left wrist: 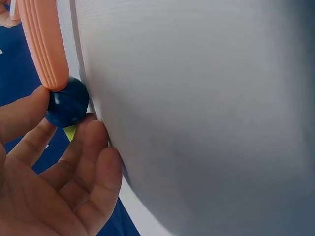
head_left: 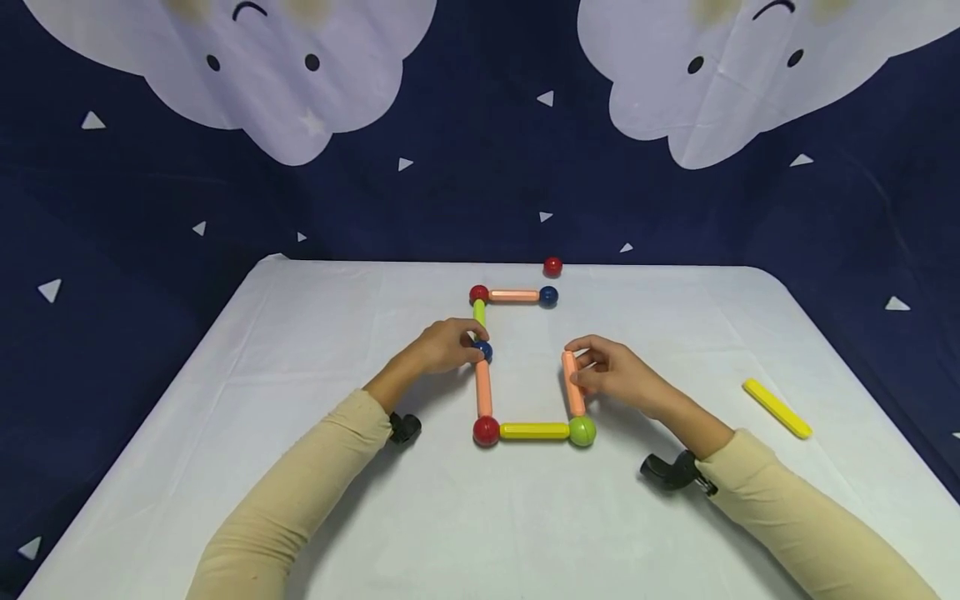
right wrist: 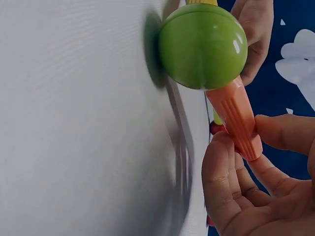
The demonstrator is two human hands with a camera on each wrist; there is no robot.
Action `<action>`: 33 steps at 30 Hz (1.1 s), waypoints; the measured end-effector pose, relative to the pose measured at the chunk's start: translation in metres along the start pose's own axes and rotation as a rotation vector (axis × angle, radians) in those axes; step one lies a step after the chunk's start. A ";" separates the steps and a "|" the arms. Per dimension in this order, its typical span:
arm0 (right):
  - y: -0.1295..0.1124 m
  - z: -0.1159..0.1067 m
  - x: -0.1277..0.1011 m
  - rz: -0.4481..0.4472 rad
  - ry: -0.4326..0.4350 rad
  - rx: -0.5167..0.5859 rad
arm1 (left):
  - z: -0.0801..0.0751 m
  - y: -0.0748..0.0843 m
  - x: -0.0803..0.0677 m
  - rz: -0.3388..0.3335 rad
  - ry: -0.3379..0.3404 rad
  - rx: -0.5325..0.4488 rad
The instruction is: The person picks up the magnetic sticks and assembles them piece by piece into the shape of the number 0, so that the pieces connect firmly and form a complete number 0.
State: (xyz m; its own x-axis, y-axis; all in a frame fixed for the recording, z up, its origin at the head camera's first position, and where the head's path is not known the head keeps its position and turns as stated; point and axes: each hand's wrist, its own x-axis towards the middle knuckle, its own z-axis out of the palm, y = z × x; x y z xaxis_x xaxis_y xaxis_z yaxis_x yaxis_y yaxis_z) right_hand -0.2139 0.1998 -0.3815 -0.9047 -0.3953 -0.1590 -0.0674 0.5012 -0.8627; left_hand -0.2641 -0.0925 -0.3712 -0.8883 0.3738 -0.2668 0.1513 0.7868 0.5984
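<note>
While you're working on that stick-and-ball frame, your right hand [head_left: 611, 375] is pinching the far end of the peach stick [head_left: 573, 393], thumb on one side and fingertips on the other, and its near end is sitting against the green ball [head_left: 582, 431] at the frame's near right corner. Your left hand [head_left: 442, 346] is curling its fingers around the dark blue ball [head_left: 483, 351] midway up the left side, where another peach stick [head_left: 483, 388] is meeting it from below and a lime green stick [head_left: 479, 312] from above. Everything here looks like hard, light plastic to me: the balls are glossy and smooth, so I'd guess they're rolling away the second you let go, while the sticks are ribbed lengthwise, which is giving your fingers decent bite. I'd be holding the sticks near the end, like you're doing, so you can steer the tip onto a ball. The joints are probably popping apart under a sideways nudge, so go gentle. Nothing seems fragile. The white tabletop [head_left: 315, 417] cover looks like smooth cloth or paper. A loose red ball [head_left: 552, 267] is sitting near the far edge, and a flat yellow stick [head_left: 777, 408] is lying well off to your right.
</note>
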 end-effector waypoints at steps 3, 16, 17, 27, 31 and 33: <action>0.000 0.000 0.001 -0.002 -0.001 -0.015 | 0.000 0.000 0.000 -0.006 0.001 0.002; 0.004 -0.002 0.011 0.052 -0.038 -0.066 | 0.001 -0.001 0.001 0.002 0.004 0.009; 0.005 -0.002 0.012 0.056 -0.041 -0.074 | 0.000 -0.001 0.001 0.001 0.004 0.009; 0.006 -0.002 0.018 0.084 -0.077 -0.152 | 0.000 -0.001 -0.001 0.004 0.009 0.016; 0.005 -0.002 0.019 0.093 -0.093 -0.170 | 0.000 -0.001 0.000 0.000 0.004 0.010; 0.005 -0.002 0.019 0.096 -0.098 -0.172 | 0.000 -0.001 0.000 -0.003 0.004 0.006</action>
State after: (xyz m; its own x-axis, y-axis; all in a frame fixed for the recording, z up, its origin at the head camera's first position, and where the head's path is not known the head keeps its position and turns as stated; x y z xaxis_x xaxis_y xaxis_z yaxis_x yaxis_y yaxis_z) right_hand -0.2328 0.1964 -0.3877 -0.8660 -0.4081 -0.2891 -0.0615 0.6605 -0.7483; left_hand -0.2641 -0.0934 -0.3712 -0.8902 0.3699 -0.2658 0.1512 0.7905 0.5935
